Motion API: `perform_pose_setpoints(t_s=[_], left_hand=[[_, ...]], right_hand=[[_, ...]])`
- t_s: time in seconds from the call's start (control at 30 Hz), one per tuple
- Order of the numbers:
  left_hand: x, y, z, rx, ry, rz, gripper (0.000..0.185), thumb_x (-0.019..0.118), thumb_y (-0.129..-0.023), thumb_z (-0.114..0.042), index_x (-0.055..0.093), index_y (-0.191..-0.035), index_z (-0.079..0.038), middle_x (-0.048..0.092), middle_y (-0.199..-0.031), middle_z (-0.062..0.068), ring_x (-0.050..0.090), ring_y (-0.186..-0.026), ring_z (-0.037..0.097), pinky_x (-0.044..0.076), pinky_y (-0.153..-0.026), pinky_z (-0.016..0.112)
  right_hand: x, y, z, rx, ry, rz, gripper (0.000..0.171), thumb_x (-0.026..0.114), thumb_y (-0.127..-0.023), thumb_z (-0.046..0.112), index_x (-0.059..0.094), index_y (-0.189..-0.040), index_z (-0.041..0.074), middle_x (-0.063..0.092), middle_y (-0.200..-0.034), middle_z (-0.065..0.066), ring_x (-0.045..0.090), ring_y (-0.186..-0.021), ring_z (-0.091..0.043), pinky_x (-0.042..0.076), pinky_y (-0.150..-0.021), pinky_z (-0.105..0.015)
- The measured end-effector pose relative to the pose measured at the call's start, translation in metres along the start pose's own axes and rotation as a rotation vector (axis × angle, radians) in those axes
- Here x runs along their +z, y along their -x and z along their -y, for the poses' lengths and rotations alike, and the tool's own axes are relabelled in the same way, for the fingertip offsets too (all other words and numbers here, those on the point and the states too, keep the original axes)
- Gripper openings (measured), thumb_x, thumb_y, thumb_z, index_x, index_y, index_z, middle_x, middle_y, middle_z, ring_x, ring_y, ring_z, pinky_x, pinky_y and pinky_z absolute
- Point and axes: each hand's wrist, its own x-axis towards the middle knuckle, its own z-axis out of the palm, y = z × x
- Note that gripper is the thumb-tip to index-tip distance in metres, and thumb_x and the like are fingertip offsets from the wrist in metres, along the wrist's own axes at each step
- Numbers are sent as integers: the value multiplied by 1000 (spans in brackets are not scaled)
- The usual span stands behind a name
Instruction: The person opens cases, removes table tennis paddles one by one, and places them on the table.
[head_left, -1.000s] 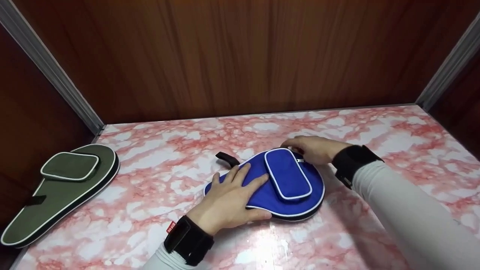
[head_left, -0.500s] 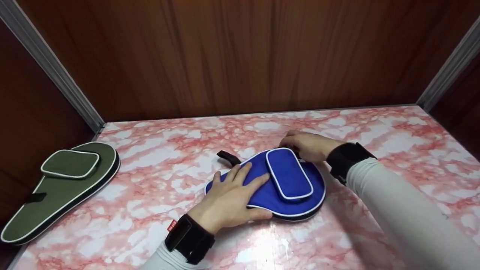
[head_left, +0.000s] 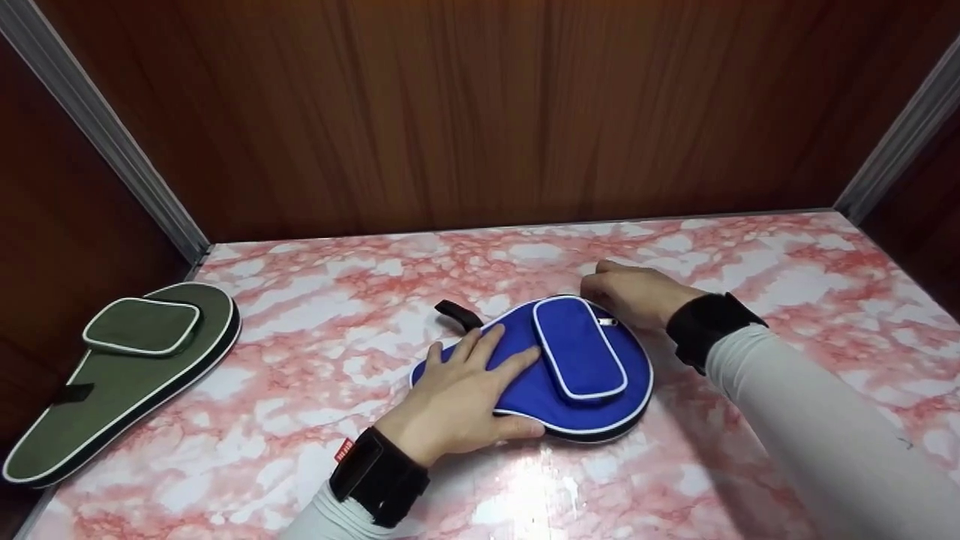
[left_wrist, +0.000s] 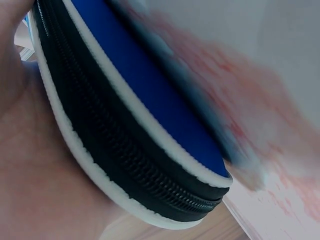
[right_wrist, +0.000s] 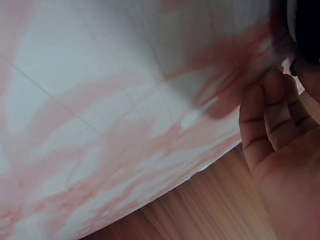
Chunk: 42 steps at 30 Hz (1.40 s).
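A blue table-tennis bat case (head_left: 517, 386) with white piping lies flat on the table, its small zipped pocket (head_left: 579, 349) facing up. My left hand (head_left: 457, 405) rests on the narrow end with fingers spread, the thumb along the near edge. At the far rounded edge, the curled fingers of my right hand (head_left: 630, 294) pinch the case's zipper pull, mostly hidden behind them. Beside that hand shows the pocket's silver zipper pull (head_left: 607, 322). In the left wrist view the black side zipper (left_wrist: 145, 170) runs along the case with its teeth together.
An olive-green bat case (head_left: 150, 375) with white piping lies at the far left, by the side wall. A black strap (head_left: 459, 315) sticks out from the blue case. A brown wood-grain panel (head_left: 480, 112) stands behind the pink marbled table (head_left: 337, 300).
My right hand has gone slightly away, then to the right along the far edge of the blue case, baring the pocket's silver pull. My left hand has stayed in place.
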Motion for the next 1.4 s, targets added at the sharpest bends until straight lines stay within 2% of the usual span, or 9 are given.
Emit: perform_pose_setpoints(t_s=[0.37, 0.7, 1.13, 1.4], left_hand=[[-1, 1, 0, 5, 8, -13, 90, 67, -95, -79, 40, -172, -39, 27, -180, 18, 23, -165, 46, 21, -118, 84], [0, 0, -2, -4, 8, -16, 89, 68, -95, -78, 40, -171, -41, 27, -180, 17, 23, -165, 42, 23, -118, 83], [0, 1, -1, -15, 13, -12, 90, 68, -95, -78, 40, -172, -40, 26, -180, 17, 23, -165, 44, 22, -119, 83], [1, 0, 0, -9, 12, -14, 89, 68, -95, -77, 41, -171, -40, 27, -180, 17, 24, -165, 45, 22, -118, 83]], right_hand=[[-1, 7, -2, 16, 96, 27, 13, 63, -108, 10, 69, -100, 19, 64, -88, -2, 70, -89, -30, 58, -81, -54], [3, 17, -6, 29, 87, 9, 20, 65, -106, 11, 63, -90, 22, 64, -84, 3, 67, -83, -25, 56, -79, -52], [8, 50, -5, -7, 126, -78, 20, 69, -104, 12, 62, -88, 23, 60, -79, 7, 70, -81, -22, 59, -73, -50], [11, 69, -4, -18, 141, -116, 19, 73, -99, 12, 63, -88, 23, 66, -80, 6, 73, -79, -26, 58, -70, -53]])
